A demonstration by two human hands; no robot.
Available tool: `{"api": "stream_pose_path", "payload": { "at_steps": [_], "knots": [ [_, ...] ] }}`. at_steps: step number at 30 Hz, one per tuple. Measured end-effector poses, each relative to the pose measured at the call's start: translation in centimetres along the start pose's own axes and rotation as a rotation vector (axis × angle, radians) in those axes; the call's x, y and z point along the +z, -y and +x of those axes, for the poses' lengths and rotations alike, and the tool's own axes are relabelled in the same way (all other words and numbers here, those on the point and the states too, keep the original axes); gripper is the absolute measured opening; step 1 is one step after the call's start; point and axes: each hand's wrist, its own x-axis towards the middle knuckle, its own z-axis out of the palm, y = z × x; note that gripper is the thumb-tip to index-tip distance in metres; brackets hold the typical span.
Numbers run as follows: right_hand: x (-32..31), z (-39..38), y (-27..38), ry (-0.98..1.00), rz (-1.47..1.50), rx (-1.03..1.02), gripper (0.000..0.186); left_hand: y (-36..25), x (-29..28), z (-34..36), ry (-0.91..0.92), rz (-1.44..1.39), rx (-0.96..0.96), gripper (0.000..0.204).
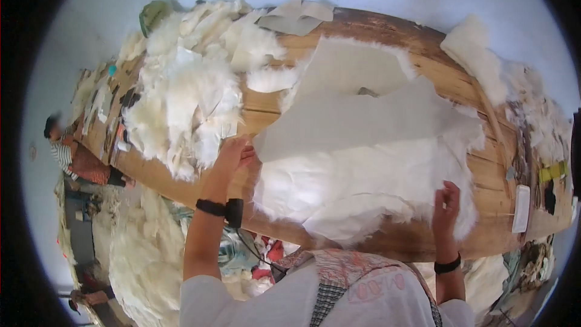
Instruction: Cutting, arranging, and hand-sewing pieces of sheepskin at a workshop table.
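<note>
Left hand is pinched on the left edge of the white fur pelt spread across the wooden table. Right hand grips its right edge, near the table's front edge. Big heap of fur scraps at the table's left end.

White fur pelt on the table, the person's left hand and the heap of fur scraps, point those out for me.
white fur pelt (363,175), head view, on its furry middle.
left hand (233,152), head view, on the back of the hand.
heap of fur scraps (181,91), head view, on the heap's middle.
</note>
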Motion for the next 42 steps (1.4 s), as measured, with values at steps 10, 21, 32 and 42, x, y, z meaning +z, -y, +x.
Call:
{"api": "stream_pose_path", "payload": {
  "at_steps": [10,21,32,42],
  "knots": [
    [-16.9,-10.9,-3.4,-0.528,-0.289,0.268,0.026,-5.6,3.4,-3.9,0.545,0.263,0.169,0.037],
    [-15.7,-16.2,-3.0,-0.451,-0.584,0.423,0.029,1.7,3.3,-6.8,0.509,0.92,0.825,0.025],
    [-41.0,-17.7,-6.9,-1.268,-0.702,0.239,0.028,3.7,3.2,-9.1,0.457,1.066,0.96,0.038],
    [-40.1,1.9,-17.5,-0.473,-1.024,0.28,0.014,4.4,5.8,-12.8,0.107,1.182,0.756,0.028]
  ]
}}
